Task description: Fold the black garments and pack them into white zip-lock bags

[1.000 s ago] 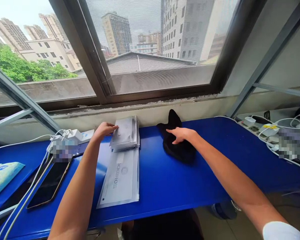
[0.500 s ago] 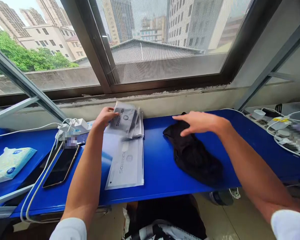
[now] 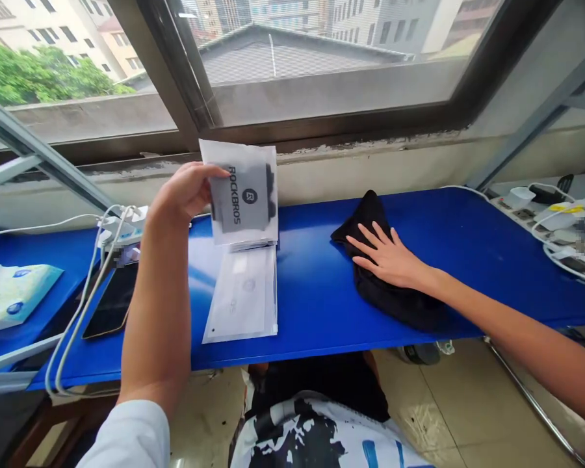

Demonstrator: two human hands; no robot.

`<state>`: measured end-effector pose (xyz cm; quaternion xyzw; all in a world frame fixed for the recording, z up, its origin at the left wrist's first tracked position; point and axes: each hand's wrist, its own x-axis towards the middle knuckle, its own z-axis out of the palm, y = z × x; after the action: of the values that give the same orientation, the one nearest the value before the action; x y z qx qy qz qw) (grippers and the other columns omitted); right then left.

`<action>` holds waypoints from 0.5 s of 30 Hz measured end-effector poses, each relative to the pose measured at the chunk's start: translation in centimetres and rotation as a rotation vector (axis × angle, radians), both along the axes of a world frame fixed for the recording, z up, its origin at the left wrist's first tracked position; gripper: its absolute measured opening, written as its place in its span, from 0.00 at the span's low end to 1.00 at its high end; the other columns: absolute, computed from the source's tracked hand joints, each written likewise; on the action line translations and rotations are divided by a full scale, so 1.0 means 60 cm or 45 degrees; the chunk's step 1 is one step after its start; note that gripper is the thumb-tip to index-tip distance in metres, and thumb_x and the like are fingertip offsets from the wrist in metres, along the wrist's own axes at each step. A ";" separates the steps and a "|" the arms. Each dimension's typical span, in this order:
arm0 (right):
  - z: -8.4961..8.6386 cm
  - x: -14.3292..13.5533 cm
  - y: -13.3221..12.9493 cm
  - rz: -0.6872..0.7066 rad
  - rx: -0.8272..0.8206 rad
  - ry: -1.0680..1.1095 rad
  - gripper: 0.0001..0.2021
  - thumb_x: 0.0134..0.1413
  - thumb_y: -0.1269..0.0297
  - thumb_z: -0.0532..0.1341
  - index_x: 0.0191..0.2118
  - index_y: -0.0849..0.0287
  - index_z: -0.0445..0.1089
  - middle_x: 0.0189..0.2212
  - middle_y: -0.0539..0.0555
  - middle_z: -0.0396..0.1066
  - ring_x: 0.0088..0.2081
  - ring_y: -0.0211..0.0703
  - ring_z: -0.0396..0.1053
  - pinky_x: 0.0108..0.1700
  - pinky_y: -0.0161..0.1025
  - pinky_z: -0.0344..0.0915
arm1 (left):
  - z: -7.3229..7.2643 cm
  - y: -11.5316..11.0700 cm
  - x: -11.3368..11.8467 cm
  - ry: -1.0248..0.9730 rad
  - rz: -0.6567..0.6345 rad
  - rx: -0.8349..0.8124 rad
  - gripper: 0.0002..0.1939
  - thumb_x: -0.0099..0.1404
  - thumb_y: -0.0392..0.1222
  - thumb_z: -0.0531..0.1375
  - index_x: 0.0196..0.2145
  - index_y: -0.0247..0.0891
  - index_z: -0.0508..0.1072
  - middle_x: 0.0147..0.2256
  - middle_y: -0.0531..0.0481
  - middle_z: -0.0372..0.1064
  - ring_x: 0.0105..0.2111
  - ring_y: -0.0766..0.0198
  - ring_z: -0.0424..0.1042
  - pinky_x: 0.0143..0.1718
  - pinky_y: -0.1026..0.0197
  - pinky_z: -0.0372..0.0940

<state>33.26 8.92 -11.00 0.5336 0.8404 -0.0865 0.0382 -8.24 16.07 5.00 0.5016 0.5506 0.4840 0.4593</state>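
Note:
My left hand (image 3: 188,188) pinches the left edge of a frosted zip bag (image 3: 246,195) printed ROCKBROS, with something dark inside it. The bag is lifted at the back of the blue table, over other frosted zip bags (image 3: 244,299) that lie in a pile. Flat on a piece of black cloth (image 3: 370,211) rests my right hand (image 3: 387,257), palm down with fingers spread. The cloth lies loosely crumpled right of the bags; its exact kind cannot be made out.
On the left are a phone (image 3: 112,302), white charging cables (image 3: 85,292), plugs (image 3: 121,227) and a tissue pack (image 3: 19,296). More chargers and cables (image 3: 560,221) crowd the right end. A window (image 3: 312,123) and wall back the blue table (image 3: 312,286).
My left hand has raised the zip bag so its printed face shows upright. My right hand has come down from above and now lies spread on the black cloth. The view has tilted downward.

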 end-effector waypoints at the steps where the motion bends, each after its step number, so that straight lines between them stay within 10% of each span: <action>1: 0.008 0.003 0.005 -0.010 -0.030 -0.002 0.36 0.71 0.37 0.41 0.78 0.43 0.40 0.78 0.51 0.25 0.76 0.66 0.20 0.72 0.73 0.29 | 0.003 -0.005 0.005 0.002 -0.048 0.002 0.10 0.53 0.30 0.65 0.36 0.31 0.77 0.31 0.48 0.78 0.32 0.62 0.75 0.35 0.58 0.74; 5: 0.097 -0.031 0.031 -0.108 0.038 0.236 0.40 0.69 0.39 0.49 0.77 0.57 0.47 0.76 0.65 0.42 0.76 0.72 0.38 0.71 0.75 0.39 | 0.011 -0.032 0.045 0.007 -0.290 -0.004 0.14 0.49 0.30 0.67 0.37 0.30 0.78 0.32 0.46 0.79 0.33 0.59 0.77 0.36 0.56 0.76; 9: 0.215 -0.100 0.058 0.100 0.149 1.032 0.31 0.70 0.38 0.50 0.63 0.56 0.68 0.55 0.62 0.75 0.55 0.56 0.75 0.57 0.52 0.72 | -0.002 -0.052 0.108 -0.004 -0.475 0.058 0.17 0.48 0.33 0.72 0.38 0.32 0.79 0.35 0.43 0.80 0.40 0.50 0.80 0.42 0.51 0.78; 15: 0.267 -0.164 0.057 0.098 0.735 1.270 0.21 0.72 0.44 0.52 0.39 0.56 0.71 0.29 0.53 0.70 0.35 0.45 0.70 0.37 0.40 0.69 | -0.003 -0.060 0.131 0.020 -0.453 0.305 0.23 0.51 0.41 0.75 0.46 0.37 0.80 0.40 0.42 0.80 0.43 0.48 0.81 0.42 0.50 0.78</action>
<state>23.41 12.36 5.00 0.3862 0.7650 -0.0934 -0.5068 -0.35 12.44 4.80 0.6458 0.3954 0.4533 0.4702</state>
